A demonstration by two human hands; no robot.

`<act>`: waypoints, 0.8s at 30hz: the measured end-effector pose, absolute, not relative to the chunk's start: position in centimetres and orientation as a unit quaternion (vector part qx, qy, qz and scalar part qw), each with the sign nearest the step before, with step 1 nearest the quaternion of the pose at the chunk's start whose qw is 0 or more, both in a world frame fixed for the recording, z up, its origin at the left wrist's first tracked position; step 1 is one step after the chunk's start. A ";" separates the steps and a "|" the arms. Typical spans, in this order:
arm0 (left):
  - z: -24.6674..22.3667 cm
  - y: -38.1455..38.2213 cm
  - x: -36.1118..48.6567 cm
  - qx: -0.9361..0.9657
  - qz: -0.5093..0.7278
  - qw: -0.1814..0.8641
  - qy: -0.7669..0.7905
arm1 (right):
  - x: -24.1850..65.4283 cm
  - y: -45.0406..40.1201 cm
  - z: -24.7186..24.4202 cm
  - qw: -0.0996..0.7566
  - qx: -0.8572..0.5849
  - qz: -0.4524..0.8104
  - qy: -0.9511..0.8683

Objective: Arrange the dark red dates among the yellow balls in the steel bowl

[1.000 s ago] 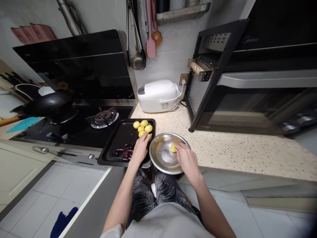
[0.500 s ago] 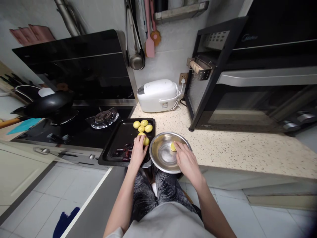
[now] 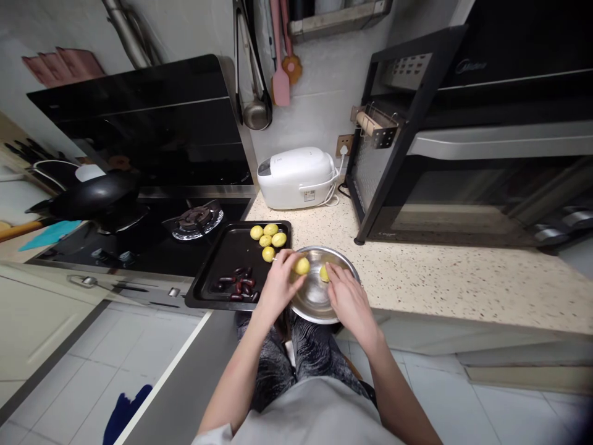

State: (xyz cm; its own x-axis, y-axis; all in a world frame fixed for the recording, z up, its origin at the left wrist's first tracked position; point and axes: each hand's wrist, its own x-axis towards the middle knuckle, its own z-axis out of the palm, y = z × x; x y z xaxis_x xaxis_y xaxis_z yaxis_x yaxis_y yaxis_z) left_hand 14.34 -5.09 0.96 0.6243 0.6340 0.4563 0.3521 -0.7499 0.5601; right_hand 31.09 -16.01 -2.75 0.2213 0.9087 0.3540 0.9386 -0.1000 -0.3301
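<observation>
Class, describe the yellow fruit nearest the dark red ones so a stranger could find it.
Right of the gas burner sits a black baking tray. Five yellow fruits lie at its right side; the target fruit is nearest the viewer, closer than its neighbours to the dark red fruits.

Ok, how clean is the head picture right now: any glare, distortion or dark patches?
Head view: bright glints inside the steel bowl; pale reflections on the oven, stretched and slanted near the edge; head view: lower right corner falls dark; head view: left hand and right hand lit well enough to read.
</observation>
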 end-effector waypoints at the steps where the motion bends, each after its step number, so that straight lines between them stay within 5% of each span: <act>1: 0.8 -5.3 14.9 0.892 0.293 0.200 0.279 | 31.1 -16.0 -2.7 0.246 -0.742 -0.029 -0.623; 11: -0.4 -5.3 18.5 0.947 0.113 0.044 0.298 | 30.9 -16.0 -2.4 0.231 -0.757 -0.017 -0.611; 24: -0.5 -5.2 17.4 0.932 0.161 0.101 0.308 | 31.1 -15.9 -2.8 0.275 -0.740 -0.020 -0.614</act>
State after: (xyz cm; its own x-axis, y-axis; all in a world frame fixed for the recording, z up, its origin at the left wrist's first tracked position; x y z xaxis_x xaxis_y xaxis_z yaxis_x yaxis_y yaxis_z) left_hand 17.44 -5.22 -0.51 0.7577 0.6073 0.2388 0.5423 -0.7896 0.2871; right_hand 31.14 -15.91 -2.84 0.2452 0.8971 0.3675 0.9193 -0.0947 -0.3821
